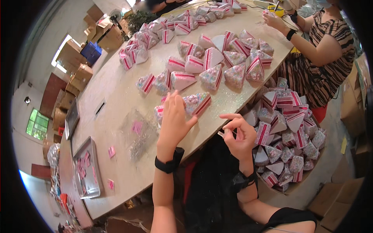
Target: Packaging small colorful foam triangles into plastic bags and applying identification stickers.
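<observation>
At the near table edge we see the left hand (175, 122) raised with its fingers loosely spread, fingertips touching a wedge box (196, 103) that lies on the table (116, 97), close to the edge. This wedge is speckled pastel with a red-striped side. A second wedge (158, 112) lies just beside the hand's left, partly hidden by it.

Off the table edge, the right hand (239, 134) hovers above a dark lap. Its thumb and forefinger are pinched together on a thin strip (227, 134), too small for us to tell what it is; the other fingers curl loosely. Both wrists wear black bands.

To the right of that hand, a round basket (307, 173) on the floor is heaped with more wedges (287, 128), pink, white and red-striped.

Further up the table, a cluster (217, 64) of the same wedges lies in rough rows, and another row (171, 29) stretches toward the far end. Left of the left hand lies a clear bag (136, 134) with a small pink piece in it. A metal tray (87, 167) near the left table end holds pink tags; a few more pink tags lie loose beside it.

At the far right, another person (318, 50) in a striped top works at the table, their hand (272, 19) near the far wedges. Cardboard cartons (105, 33) stand beyond the table.
</observation>
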A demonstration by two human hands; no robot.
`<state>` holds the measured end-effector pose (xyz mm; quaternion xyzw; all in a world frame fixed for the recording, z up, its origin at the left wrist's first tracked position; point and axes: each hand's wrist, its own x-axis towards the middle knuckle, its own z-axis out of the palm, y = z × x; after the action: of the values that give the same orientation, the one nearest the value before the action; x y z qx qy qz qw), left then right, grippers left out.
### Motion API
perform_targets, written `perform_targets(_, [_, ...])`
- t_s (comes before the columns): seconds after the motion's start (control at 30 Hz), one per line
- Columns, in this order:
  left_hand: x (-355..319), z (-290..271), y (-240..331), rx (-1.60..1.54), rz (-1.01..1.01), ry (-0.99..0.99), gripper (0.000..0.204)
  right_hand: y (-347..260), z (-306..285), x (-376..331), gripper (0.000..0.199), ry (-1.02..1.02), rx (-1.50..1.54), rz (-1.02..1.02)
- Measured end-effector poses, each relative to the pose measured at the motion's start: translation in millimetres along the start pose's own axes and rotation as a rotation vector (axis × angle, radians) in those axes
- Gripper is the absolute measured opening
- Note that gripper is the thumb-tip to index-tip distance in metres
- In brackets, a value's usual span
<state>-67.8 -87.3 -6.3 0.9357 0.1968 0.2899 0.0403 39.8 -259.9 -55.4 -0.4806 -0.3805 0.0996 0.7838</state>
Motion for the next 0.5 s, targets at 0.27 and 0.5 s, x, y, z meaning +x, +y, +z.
perform_targets(0.27, [-25, -38, 60, -0.381, -0.131, -0.083, 0.058, -29, 9, -1, 0.015, 0.030, -0.174, -0.137])
perform_targets(0.5, [-70, -42, 73, -0.527, -0.129, 0.058, 0.072, -47, 18, -5, 0.023, -0.052, -0.292, -0.278])
